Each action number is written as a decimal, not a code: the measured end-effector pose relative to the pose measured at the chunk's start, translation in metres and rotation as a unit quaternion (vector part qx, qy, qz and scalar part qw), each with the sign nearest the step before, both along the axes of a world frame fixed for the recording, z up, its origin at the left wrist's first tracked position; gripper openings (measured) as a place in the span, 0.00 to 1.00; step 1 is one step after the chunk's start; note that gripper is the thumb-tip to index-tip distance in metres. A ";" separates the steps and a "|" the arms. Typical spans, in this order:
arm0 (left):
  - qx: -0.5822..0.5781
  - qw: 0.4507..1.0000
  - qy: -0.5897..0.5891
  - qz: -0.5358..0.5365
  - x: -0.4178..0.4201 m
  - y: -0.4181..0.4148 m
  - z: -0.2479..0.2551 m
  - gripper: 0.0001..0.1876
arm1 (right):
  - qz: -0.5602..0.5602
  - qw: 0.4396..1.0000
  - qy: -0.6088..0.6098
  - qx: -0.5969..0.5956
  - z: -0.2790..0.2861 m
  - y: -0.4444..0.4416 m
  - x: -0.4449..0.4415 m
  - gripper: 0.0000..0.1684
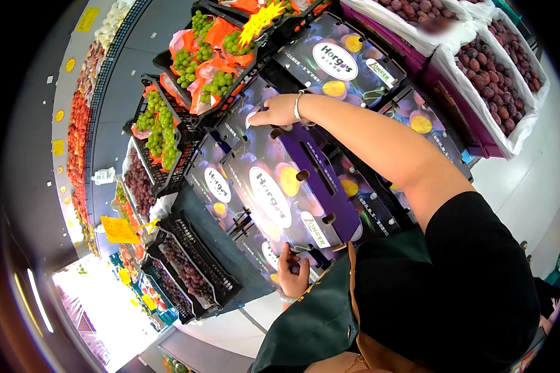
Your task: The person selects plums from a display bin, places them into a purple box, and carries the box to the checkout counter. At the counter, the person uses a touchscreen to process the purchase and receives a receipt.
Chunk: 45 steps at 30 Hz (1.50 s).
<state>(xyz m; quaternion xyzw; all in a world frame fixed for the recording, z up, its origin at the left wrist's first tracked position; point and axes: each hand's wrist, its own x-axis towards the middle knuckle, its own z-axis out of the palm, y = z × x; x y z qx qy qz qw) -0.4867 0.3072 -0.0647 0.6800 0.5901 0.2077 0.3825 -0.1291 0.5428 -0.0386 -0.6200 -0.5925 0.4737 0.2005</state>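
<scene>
A plum-printed cardboard carton [280, 191] with a purple slotted side lies on top of other cartons in front of me. My right hand [277, 111] reaches across to its far end. The fingers point left over a neighbouring carton [242, 123], and their undersides are hidden. By the near end is my left hand [293, 276], one finger raised against the carton's edge and the others curled. A dark rounded patch shows among those fingers; whether it is a held fruit or carton print behind is unclear. Each wrist wears a bracelet.
Black crates of green grapes [158, 130] stand left, and crates of red grapes [186, 270] nearer. More plum cartons [340, 60] lie beyond my right arm. Purple boxes lined with white hold loose plums [490, 84] at right. A fruit shelf [77, 140] runs along the far left.
</scene>
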 end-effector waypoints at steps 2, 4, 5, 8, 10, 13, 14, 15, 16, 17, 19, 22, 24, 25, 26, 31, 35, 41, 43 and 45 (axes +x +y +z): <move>-0.009 1.000 0.009 0.012 0.006 -0.002 0.006 0.33 | 0.034 0.999 0.011 -0.009 0.003 0.001 -0.001 0.49; -0.023 0.999 -0.009 0.029 0.007 -0.002 0.004 0.33 | 0.023 0.999 0.033 -0.012 -0.004 0.003 -0.001 0.48; -0.030 0.999 -0.017 0.037 0.007 -0.002 0.004 0.32 | 0.017 0.999 0.044 -0.014 -0.009 0.004 -0.001 0.48; -0.023 0.999 -0.031 0.031 0.010 -0.003 0.005 0.32 | 0.043 0.998 0.039 -0.021 -0.012 0.010 -0.001 0.47; -0.015 1.000 -0.013 0.012 0.012 -0.004 0.010 0.32 | 0.020 0.999 0.031 0.020 -0.017 0.008 -0.006 0.47; -0.025 0.999 0.042 0.006 0.012 -0.001 0.015 0.33 | 0.000 0.999 0.051 -0.009 -0.004 0.001 -0.009 0.49; -0.002 0.998 0.057 -0.024 0.012 0.000 0.017 0.34 | 0.005 0.999 0.029 -0.035 -0.005 0.004 -0.008 0.51; 0.017 0.996 0.073 -0.055 0.013 0.002 0.018 0.35 | 0.049 0.997 0.039 -0.037 -0.012 0.009 -0.003 0.52; 0.036 0.992 0.095 -0.080 0.018 0.001 0.021 0.35 | 0.054 0.995 0.087 0.009 -0.015 0.003 -0.004 0.52; 0.063 0.983 0.117 -0.122 0.029 0.007 0.030 0.36 | 0.019 0.989 0.122 -0.077 -0.030 0.015 -0.001 0.48; 0.090 0.980 0.110 -0.136 0.041 0.008 0.035 0.36 | 0.049 0.985 0.137 -0.095 -0.044 0.029 0.015 0.45; 0.082 0.984 0.124 -0.102 0.043 0.000 0.037 0.36 | 0.042 0.992 0.016 -0.121 -0.018 0.020 -0.004 0.48; 0.016 0.996 0.077 -0.034 0.040 -0.011 0.036 0.37 | 0.028 0.991 0.018 -0.127 0.005 0.001 -0.012 0.45; -0.026 0.999 -0.008 0.026 0.044 -0.012 0.036 0.30 | -0.009 0.991 0.024 -0.129 -0.003 0.005 -0.011 0.47; -0.042 0.993 -0.069 0.082 0.045 -0.013 0.030 0.25 | -0.071 0.995 0.045 -0.061 -0.018 0.005 -0.011 0.48; -0.353 0.870 -0.300 0.169 0.054 -0.018 0.042 0.15 | -0.140 0.985 0.096 -0.040 -0.009 -0.018 -0.008 0.55; -0.440 0.819 -0.340 0.141 0.071 -0.015 0.036 0.20 | -0.162 0.986 0.025 0.007 -0.004 -0.055 -0.025 0.58; -0.429 0.836 -0.290 0.182 0.085 -0.016 0.022 0.19 | -0.161 0.980 0.078 -0.086 -0.003 -0.062 -0.019 0.70; -0.424 0.842 -0.273 0.194 0.085 -0.019 0.019 0.19 | -0.141 0.983 0.067 -0.095 0.010 -0.068 -0.027 0.69; -0.423 0.850 -0.249 0.190 0.090 -0.019 0.018 0.19 | -0.150 0.983 0.097 -0.047 -0.005 -0.070 -0.021 0.68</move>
